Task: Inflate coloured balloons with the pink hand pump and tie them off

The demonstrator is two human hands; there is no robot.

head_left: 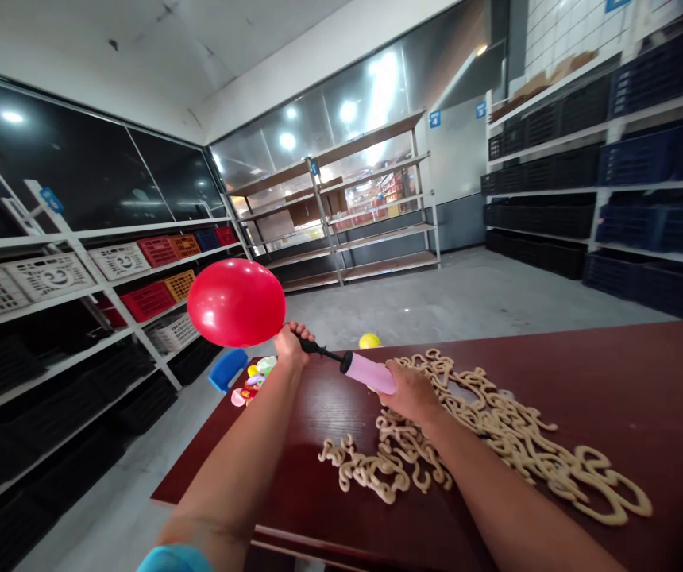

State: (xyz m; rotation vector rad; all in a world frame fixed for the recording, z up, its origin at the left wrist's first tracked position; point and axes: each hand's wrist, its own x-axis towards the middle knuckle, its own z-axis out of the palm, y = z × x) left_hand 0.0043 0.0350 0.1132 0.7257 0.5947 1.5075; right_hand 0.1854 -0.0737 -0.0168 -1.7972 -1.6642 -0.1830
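A red balloon (237, 303), swollen and round, sits just beyond my left hand (292, 343). That hand is closed where the balloon's neck meets the black end of a hand balloon pump; the neck itself is hidden by the fingers. My right hand (414, 391) wraps around the pump's pink barrel (371, 373). A stretch of black rod shows between the two hands. Beneath and beside my right hand, many beige curled, looped pieces (496, 413) lie spread over the dark red table (633, 381).
Several small colourful limp pieces (254, 380) lie at the table's left edge, near a blue stool or chair (228, 370). A yellow round thing (369, 341) shows past the far edge. Shelves with crates (144, 302) line the left; metal racks (377, 206) stand behind, dark crates (556, 175) right.
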